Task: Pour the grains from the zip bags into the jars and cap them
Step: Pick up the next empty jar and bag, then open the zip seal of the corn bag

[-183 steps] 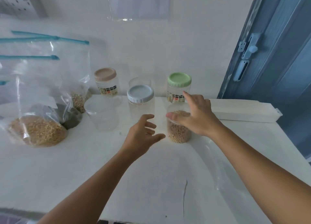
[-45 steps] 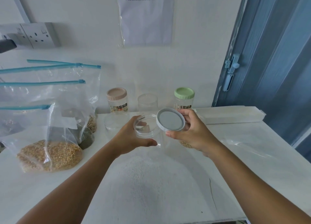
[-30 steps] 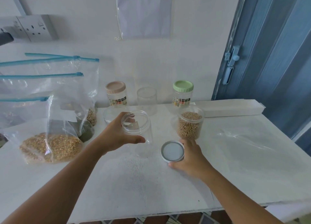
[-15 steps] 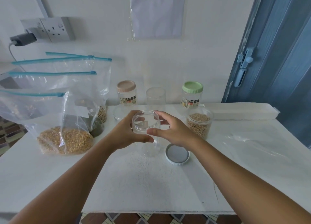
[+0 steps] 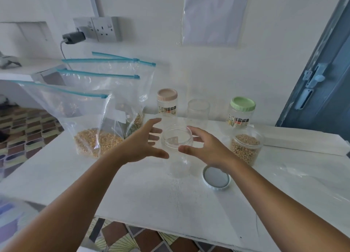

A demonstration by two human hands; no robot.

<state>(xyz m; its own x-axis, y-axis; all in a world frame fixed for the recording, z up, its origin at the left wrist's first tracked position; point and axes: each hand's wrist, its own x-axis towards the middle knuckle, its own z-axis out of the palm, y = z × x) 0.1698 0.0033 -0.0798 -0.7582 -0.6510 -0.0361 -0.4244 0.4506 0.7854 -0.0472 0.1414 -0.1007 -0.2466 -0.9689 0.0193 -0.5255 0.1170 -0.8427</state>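
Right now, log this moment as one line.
left hand open | right hand open | empty jar upright between them | lid on table | bags unpoured

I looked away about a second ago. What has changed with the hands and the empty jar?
The left hand let go of the empty jar, which now stands on the table; the right hand came off it too. Both are spread open beside it. The lid stays put.

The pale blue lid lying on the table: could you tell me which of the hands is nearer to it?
Right. The right hand hovers just above and behind the lid; the left hand is across the empty jar.
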